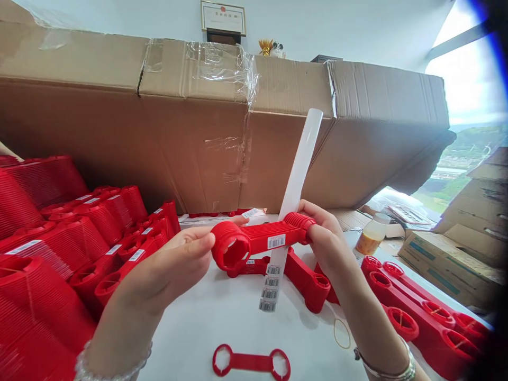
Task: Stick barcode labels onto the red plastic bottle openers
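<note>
Here, holding a dumbbell-shaped red plastic stack [260, 239] with its long axis crosswise, pinching one end in left hand [174, 262], clasping the other in right hand [330, 238].

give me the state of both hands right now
Left hand: closed, holding the red stack by its left end.
Right hand: closed, holding the stack's other end; whether it grips the label strip can't be told.

long cardboard box [190, 143] spans background, patched with clear tape [222, 69]; above, framed certificate [223, 20] on pale wall [138, 21], gold ornament [265, 47] beside black-and-white figurine [277, 51]; right, jar [372, 236] with orange contents near smaller carton [440, 264], bright window [468, 74].
</note>
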Tool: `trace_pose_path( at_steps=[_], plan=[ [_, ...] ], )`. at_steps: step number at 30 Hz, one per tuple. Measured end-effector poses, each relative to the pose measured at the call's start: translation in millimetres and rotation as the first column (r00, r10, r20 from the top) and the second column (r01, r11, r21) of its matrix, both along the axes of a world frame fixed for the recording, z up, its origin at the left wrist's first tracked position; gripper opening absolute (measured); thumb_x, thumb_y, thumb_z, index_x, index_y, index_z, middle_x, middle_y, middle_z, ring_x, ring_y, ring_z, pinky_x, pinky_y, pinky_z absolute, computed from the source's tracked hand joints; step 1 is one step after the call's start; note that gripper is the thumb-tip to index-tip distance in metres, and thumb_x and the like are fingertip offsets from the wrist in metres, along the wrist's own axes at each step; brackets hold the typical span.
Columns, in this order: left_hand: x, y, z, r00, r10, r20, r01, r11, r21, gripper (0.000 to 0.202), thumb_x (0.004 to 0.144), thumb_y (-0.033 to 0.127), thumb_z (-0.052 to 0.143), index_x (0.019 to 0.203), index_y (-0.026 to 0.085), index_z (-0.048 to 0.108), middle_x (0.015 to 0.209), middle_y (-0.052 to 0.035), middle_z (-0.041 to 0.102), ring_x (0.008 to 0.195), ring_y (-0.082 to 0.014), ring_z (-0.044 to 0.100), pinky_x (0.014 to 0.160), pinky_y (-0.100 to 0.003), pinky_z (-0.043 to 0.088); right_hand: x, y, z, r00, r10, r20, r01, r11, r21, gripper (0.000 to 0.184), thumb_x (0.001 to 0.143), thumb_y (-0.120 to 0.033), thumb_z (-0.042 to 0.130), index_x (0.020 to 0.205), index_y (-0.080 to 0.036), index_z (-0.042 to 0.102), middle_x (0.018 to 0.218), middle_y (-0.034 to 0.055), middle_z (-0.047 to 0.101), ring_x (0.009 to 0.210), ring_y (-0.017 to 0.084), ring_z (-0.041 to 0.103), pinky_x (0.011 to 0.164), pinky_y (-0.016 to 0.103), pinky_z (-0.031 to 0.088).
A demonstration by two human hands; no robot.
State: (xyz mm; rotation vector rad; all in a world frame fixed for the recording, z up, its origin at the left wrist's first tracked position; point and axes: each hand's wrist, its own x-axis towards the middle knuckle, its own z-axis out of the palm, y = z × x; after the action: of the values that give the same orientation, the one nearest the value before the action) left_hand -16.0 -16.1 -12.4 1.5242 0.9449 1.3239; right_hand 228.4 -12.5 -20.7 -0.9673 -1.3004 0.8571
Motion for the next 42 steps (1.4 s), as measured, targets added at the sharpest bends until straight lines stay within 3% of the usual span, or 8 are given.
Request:
trace_pose_path(
  at_steps=[3, 5, 10, 15, 20, 27, 33, 42],
  plan=[
    [5, -4, 9.7, 0.905, -0.406, 0.130, 0.426, 0.873, -0.238, 0.019, 0.075, 0.042, 0.080, 0.077, 0.024, 0.078, 0.083, -0.0111, 0.075, 0.092, -0.0341, 0.076, 0.089, -0.053, 0.063, 4, 1, 0.3, 0.999, 0.042, -0.012, -0.043, 0.997, -0.060, 0.006, 0.073, -0.021, 0.063, 0.078, -0.020, 0.062, 0.069, -0.0014, 0.062, 0.061, 0.013, 0.053, 0.057, 0.027, 0.038],
    [8, -6, 14.5, 0.887, -0.428, 0.171, 0.460, 0.850, -0.256, 0.009, 0.077, 0.032, 0.078, 0.080, 0.024, 0.080, 0.083, -0.0092, 0.076, 0.092, -0.0308, 0.076, 0.095, -0.049, 0.061, 7, 0, 1.1, 0.997, 0.069, -0.022, -0.071, 0.995, -0.076, 0.007, 0.076, -0.021, 0.064, 0.083, -0.020, 0.064, 0.073, -0.0012, 0.064, 0.065, 0.014, 0.057, 0.061, 0.027, 0.042],
    [17, -15, 20.2, 0.964, -0.198, 0.178, 0.229, 0.957, -0.177, 0.016, 0.082, 0.033, 0.070, 0.085, 0.023, 0.082, 0.090, -0.0122, 0.077, 0.102, -0.0334, 0.073, 0.091, -0.050, 0.062, 6, -9, 5.1, 0.996, 0.092, 0.005, -0.091, 0.992, -0.083, 0.012, 0.079, -0.017, 0.061, 0.089, -0.021, 0.064, 0.078, -0.0009, 0.065, 0.070, 0.015, 0.058, 0.067, 0.029, 0.046],
    [14, 1, 5.5, 0.994, 0.052, -0.091, -0.058, 0.996, -0.062, 0.035, 0.088, 0.054, 0.069, 0.111, 0.028, 0.074, 0.115, -0.0078, 0.074, 0.112, -0.0302, 0.068, 0.090, -0.040, 0.060, -2, -15, 1.3, 0.986, -0.043, 0.158, 0.038, 0.999, 0.037, 0.012, 0.080, -0.012, 0.049, 0.076, -0.022, 0.055, 0.073, -0.0018, 0.056, 0.074, 0.017, 0.052, 0.064, 0.030, 0.039],
    [20, 19, -5.1, 0.908, 0.419, 0.031, -0.401, 0.844, 0.357, 0.066, 0.076, 0.048, 0.082, 0.133, 0.032, 0.053, 0.129, -0.0092, 0.065, 0.104, -0.0263, 0.068, 0.082, -0.036, 0.060, -6, -15, -4.5, 0.952, -0.208, 0.226, 0.184, 0.976, 0.120, 0.019, 0.080, -0.010, 0.042, 0.077, -0.022, 0.057, 0.077, -0.0008, 0.059, 0.071, 0.016, 0.049, 0.061, 0.030, 0.036],
    [51, -15, 8.9, 0.917, 0.398, -0.029, -0.380, 0.894, 0.239, 0.041, 0.079, 0.054, 0.074, 0.110, 0.029, 0.065, 0.082, -0.0030, 0.069, 0.070, -0.0228, 0.068, 0.051, -0.029, 0.054, -11, -21, -3.9, 0.951, -0.192, 0.243, 0.167, 0.979, 0.118, 0.022, 0.080, -0.008, 0.040, 0.076, -0.022, 0.056, 0.072, -0.0029, 0.058, 0.071, 0.015, 0.051, 0.060, 0.028, 0.037],
    [45, -38, 1.5, 0.909, 0.395, -0.135, -0.377, 0.916, 0.140, 0.029, 0.080, 0.054, 0.077, 0.095, 0.030, 0.076, 0.051, 0.0038, 0.053, 0.043, -0.0153, 0.051, 0.034, -0.023, 0.038, -17, -30, 0.0, 0.963, -0.134, 0.235, 0.120, 0.990, 0.073, 0.020, 0.084, -0.008, 0.043, 0.075, -0.022, 0.054, 0.071, -0.0041, 0.057, 0.064, 0.012, 0.046, 0.051, 0.025, 0.033],
    [40, -42, 1.2, 0.870, 0.412, -0.269, -0.359, 0.906, 0.225, 0.007, 0.085, 0.042, 0.077, 0.085, 0.035, 0.079, 0.041, 0.0084, 0.046, 0.036, -0.0081, 0.042, 0.033, -0.015, 0.033, -18, -35, -0.8, 0.971, -0.089, 0.223, 0.081, 0.996, 0.042, 0.024, 0.085, -0.007, 0.040, 0.079, -0.022, 0.057, 0.072, -0.0039, 0.058, 0.065, 0.013, 0.048, 0.050, 0.025, 0.036]
  ],
)
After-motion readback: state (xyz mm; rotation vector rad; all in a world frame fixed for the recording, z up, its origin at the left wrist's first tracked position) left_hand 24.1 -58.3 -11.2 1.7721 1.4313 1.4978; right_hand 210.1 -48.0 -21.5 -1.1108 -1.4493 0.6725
